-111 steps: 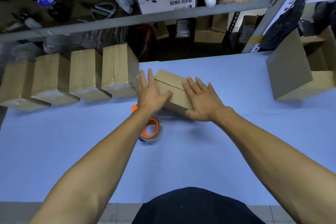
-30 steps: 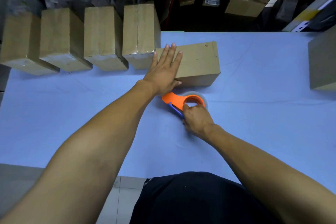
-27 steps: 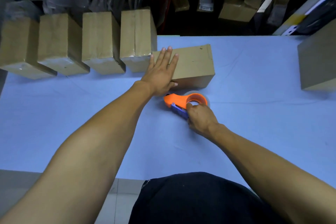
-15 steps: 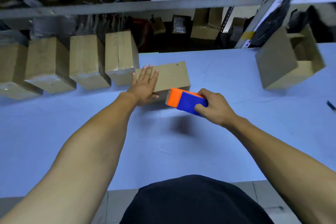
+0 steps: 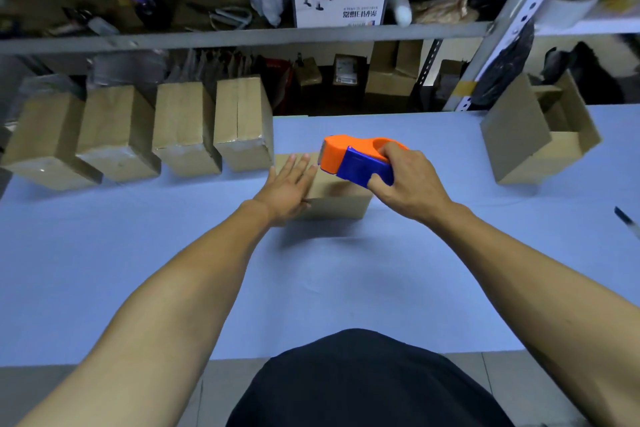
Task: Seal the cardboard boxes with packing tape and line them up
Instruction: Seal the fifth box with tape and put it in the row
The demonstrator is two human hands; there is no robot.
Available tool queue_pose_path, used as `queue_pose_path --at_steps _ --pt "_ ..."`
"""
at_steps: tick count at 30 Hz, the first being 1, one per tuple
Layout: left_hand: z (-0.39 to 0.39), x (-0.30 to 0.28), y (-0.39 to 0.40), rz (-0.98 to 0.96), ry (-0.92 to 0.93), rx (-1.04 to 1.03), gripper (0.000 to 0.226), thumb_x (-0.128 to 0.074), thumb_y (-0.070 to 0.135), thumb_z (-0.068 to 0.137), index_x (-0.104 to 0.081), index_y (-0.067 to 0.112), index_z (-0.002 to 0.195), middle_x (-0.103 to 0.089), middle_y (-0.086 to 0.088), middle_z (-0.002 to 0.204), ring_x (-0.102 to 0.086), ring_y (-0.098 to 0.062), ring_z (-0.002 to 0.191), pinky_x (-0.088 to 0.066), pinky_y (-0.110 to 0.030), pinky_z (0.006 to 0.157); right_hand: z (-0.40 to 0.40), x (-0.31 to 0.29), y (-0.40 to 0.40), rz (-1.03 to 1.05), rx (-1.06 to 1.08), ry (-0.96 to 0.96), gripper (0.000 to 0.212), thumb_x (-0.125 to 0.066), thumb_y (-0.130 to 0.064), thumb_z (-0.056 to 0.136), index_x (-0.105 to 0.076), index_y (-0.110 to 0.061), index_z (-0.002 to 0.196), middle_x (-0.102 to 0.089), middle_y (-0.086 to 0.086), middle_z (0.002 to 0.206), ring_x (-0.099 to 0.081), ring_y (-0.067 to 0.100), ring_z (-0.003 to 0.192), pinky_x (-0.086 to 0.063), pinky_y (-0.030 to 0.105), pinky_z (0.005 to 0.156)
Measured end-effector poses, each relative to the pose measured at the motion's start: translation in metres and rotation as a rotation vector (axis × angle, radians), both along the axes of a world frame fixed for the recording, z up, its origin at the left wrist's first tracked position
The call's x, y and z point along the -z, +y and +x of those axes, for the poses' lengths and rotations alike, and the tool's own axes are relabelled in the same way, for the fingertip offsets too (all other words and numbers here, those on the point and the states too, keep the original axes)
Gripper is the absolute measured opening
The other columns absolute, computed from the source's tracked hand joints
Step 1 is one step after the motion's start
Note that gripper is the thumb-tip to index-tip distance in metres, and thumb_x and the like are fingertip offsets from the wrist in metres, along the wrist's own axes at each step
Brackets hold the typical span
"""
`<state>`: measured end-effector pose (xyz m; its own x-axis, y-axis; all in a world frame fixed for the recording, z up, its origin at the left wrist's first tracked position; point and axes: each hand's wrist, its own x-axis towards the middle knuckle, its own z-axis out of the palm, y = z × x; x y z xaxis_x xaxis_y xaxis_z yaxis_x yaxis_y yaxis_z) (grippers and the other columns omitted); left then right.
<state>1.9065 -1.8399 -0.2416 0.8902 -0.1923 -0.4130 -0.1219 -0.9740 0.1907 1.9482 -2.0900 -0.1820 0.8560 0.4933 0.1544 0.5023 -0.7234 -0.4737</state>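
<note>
A small cardboard box (image 5: pixel 337 204) lies on the blue table (image 5: pixel 311 288) in front of me. My left hand (image 5: pixel 289 185) rests flat on the box's left part, fingers spread. My right hand (image 5: pixel 407 184) grips an orange and blue tape dispenser (image 5: pixel 356 158) and holds it just above the box's top, its orange nose pointing left. Much of the box top is hidden by the dispenser and my hands. Several taped boxes (image 5: pixel 239 125) stand in a row at the table's back left.
An open cardboard box (image 5: pixel 540 135) lies on its side at the right. A dark pen (image 5: pixel 627 220) lies near the right edge. A metal shelf (image 5: pixel 242 36) full of clutter runs behind the table, with an upright post (image 5: pixel 502 24) at the right.
My right hand took the tape dispenser off the table and raised it over the box. My left hand stayed flat on the box.
</note>
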Motion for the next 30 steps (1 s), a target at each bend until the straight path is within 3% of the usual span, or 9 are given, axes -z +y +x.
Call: queue_pose_path --at_steps 7,10,13,16,19,21,25,28,30 --pt "-0.046 0.010 -0.012 -0.142 -0.164 -0.017 0.077 -0.062 0.029 0.096 -0.018 0.014 0.157 -0.006 -0.002 0.167 0.002 -0.028 0.153 -0.010 -0.057 0.119 -0.015 0.028 0.017 -0.238 -0.149 0.053 0.019 -0.053 -0.021 0.094 -0.051 -0.007 0.106 -0.060 0.014 0.100 -0.050 0.032 0.086 -0.037 0.041 0.072" --pt "-0.065 0.014 -0.013 -0.374 -0.284 -0.157 0.077 -0.073 0.020 0.089 -0.032 0.008 0.153 -0.024 -0.007 0.162 -0.012 -0.029 0.153 -0.013 -0.052 0.122 -0.020 0.033 0.022 -0.257 -0.152 0.012 0.052 -0.058 -0.011 0.090 -0.043 -0.003 0.139 -0.062 0.019 0.113 -0.053 0.037 0.097 -0.040 0.042 0.085" --pt "-0.075 0.018 -0.015 -0.445 -0.347 -0.217 0.069 -0.078 0.016 0.084 -0.047 0.001 0.144 -0.040 -0.016 0.152 -0.027 -0.033 0.148 -0.023 -0.048 0.120 -0.025 0.035 0.038 -0.380 -0.144 -0.081 0.078 -0.055 -0.003 0.079 -0.026 -0.001 0.152 -0.063 0.021 0.109 -0.055 0.038 0.094 -0.038 0.041 0.078" --pt "-0.078 0.019 -0.014 -0.477 -0.381 -0.273 0.059 -0.081 0.017 0.081 -0.058 0.000 0.134 -0.049 -0.016 0.140 -0.044 -0.032 0.134 -0.038 -0.041 0.110 -0.022 0.039 0.050 -0.415 -0.081 -0.086 0.076 -0.051 -0.007 0.082 -0.025 -0.006 0.153 -0.063 0.019 0.110 -0.055 0.038 0.098 -0.036 0.041 0.080" --pt "-0.082 0.021 -0.012 -0.453 -0.423 -0.285 0.055 -0.078 0.020 0.084 -0.060 0.004 0.134 -0.054 -0.012 0.138 -0.040 -0.030 0.141 -0.038 -0.037 0.110 -0.010 0.029 0.049 -0.284 -0.071 -0.035 0.076 -0.060 -0.021 0.084 -0.029 -0.012 0.152 -0.064 0.015 0.114 -0.057 0.035 0.099 -0.043 0.040 0.080" --pt "-0.083 0.024 -0.012 -0.401 -0.457 -0.254 0.054 -0.076 0.020 0.086 -0.060 0.006 0.135 -0.056 -0.011 0.138 -0.041 -0.032 0.141 -0.042 -0.040 0.106 -0.003 0.014 0.051 -0.167 -0.033 0.000 0.075 -0.063 -0.036 0.079 -0.036 -0.020 0.148 -0.065 0.007 0.118 -0.059 0.031 0.102 -0.044 0.035 0.075" --pt "-0.077 0.026 -0.012 -0.331 -0.462 -0.217 0.048 -0.074 0.015 0.087 -0.061 0.004 0.132 -0.056 -0.012 0.140 -0.047 -0.040 0.132 -0.051 -0.048 0.095 0.003 -0.013 0.070 -0.049 -0.101 0.180 0.071 -0.054 -0.057 0.063 -0.051 -0.033 0.130 -0.067 -0.005 0.101 -0.059 0.024 0.086 -0.041 0.031 0.067" --pt "-0.075 0.022 -0.005 -0.340 -0.460 -0.183 0.053 -0.075 0.014 0.082 -0.060 0.013 0.133 -0.055 -0.007 0.139 -0.049 -0.039 0.124 -0.054 -0.047 0.083 0.004 -0.017 0.082 -0.048 -0.237 0.392 0.064 -0.067 -0.058 0.066 -0.055 -0.033 0.124 -0.065 -0.009 0.101 -0.061 0.019 0.090 -0.051 0.034 0.076" --pt "-0.080 0.023 0.002 -0.412 -0.469 -0.152 0.051 -0.072 0.017 0.083 -0.060 0.019 0.133 -0.052 0.000 0.140 -0.045 -0.033 0.126 -0.053 -0.042 0.084 0.005 -0.012 0.083 -0.081 -0.273 0.431 0.071 -0.079 -0.057 0.067 -0.050 -0.031 0.126 -0.062 -0.007 0.101 -0.059 0.018 0.089 -0.049 0.034 0.076"
